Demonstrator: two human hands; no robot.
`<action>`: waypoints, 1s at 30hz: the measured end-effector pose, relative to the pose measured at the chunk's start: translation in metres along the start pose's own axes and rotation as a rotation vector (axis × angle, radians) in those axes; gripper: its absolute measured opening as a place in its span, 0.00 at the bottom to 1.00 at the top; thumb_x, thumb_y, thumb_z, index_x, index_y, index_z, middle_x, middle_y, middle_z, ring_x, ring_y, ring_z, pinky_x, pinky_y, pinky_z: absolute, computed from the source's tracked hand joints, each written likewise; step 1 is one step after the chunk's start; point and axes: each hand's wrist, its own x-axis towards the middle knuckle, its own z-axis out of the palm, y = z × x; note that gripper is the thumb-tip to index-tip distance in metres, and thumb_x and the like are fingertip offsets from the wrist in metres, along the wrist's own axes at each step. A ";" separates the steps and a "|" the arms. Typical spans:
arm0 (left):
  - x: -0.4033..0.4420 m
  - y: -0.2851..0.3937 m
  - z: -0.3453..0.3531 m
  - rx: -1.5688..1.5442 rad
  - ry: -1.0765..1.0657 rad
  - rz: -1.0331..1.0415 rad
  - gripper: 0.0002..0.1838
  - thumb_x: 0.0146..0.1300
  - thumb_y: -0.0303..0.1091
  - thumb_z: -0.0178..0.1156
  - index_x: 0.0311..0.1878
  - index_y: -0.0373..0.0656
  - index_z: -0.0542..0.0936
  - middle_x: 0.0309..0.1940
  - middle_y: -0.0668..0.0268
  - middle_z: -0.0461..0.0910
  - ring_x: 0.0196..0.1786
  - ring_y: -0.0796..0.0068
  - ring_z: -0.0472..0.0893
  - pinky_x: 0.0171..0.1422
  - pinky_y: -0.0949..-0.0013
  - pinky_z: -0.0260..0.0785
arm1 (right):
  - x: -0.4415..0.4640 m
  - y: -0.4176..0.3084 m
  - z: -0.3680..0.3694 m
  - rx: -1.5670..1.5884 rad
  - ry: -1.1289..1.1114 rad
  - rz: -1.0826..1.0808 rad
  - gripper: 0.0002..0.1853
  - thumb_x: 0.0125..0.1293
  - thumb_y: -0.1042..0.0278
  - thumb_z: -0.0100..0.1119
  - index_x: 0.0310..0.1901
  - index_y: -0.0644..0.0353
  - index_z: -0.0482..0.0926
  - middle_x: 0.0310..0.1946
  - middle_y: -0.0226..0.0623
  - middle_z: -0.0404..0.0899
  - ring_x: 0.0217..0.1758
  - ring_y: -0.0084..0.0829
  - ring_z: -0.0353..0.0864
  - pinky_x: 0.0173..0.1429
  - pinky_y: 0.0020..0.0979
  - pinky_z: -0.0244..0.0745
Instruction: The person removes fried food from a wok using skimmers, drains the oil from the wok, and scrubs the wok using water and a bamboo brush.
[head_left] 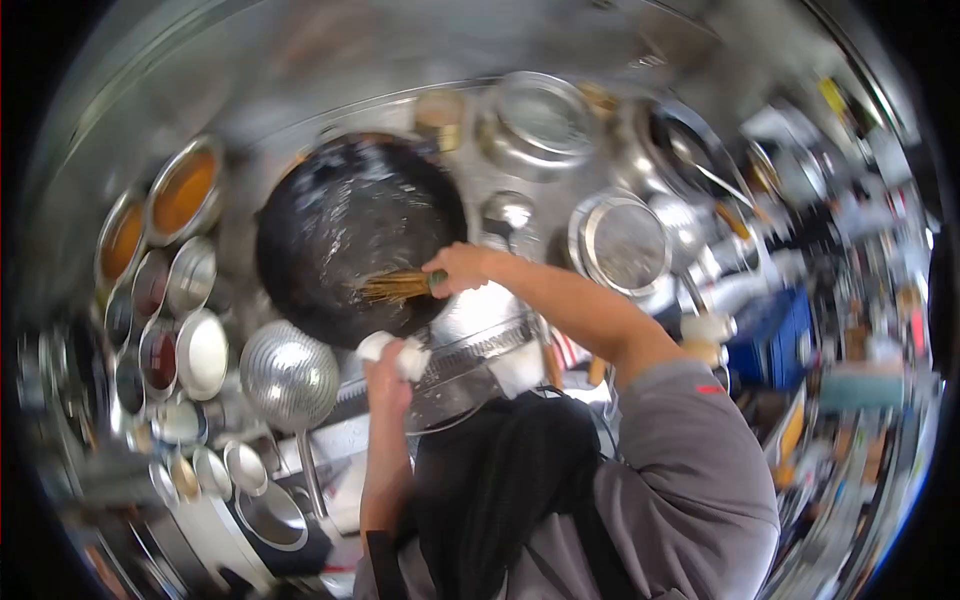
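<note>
A large black wok (345, 215) with shiny wet-looking contents stands on the metal stove. My right hand (462, 270) is closed round the bound end of a bamboo brush (396, 286), whose bristles lie inside the wok near its lower right. My left hand (388, 378) is at the wok's near edge, closed on a folded white cloth (402, 355) that touches the rim. A round perforated metal ladle (290, 375) rests just left of my left hand, its handle pointing toward me.
Two metal bowls with orange contents (183, 190) and several seasoning containers (203, 353) stand at the left. Metal pots (543, 120), a sieve (627, 243) and a small ladle (508, 210) are right of the wok. A blue crate (765, 338) sits farther right.
</note>
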 end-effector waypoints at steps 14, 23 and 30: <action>0.052 0.007 -0.055 0.469 -0.295 0.013 0.16 0.63 0.35 0.63 0.52 0.39 0.79 0.45 0.61 0.82 0.47 0.63 0.83 0.56 0.63 0.75 | -0.171 0.060 0.268 0.460 0.857 0.497 0.46 0.63 0.55 0.66 0.78 0.47 0.50 0.54 0.60 0.75 0.54 0.60 0.80 0.57 0.52 0.77; 0.068 0.019 -0.070 0.292 -0.339 -0.140 0.13 0.64 0.38 0.59 0.48 0.41 0.79 0.43 0.65 0.83 0.49 0.67 0.82 0.59 0.64 0.74 | -0.236 0.027 0.213 0.542 0.704 0.467 0.45 0.60 0.61 0.65 0.76 0.58 0.52 0.60 0.59 0.73 0.59 0.58 0.78 0.61 0.50 0.75; 0.022 0.009 -0.052 0.250 -0.062 -0.037 0.06 0.67 0.37 0.61 0.42 0.47 0.80 0.32 0.67 0.84 0.35 0.72 0.84 0.39 0.66 0.78 | -0.202 0.067 0.263 0.483 0.830 0.377 0.42 0.60 0.62 0.67 0.73 0.61 0.58 0.61 0.63 0.72 0.60 0.60 0.78 0.63 0.48 0.75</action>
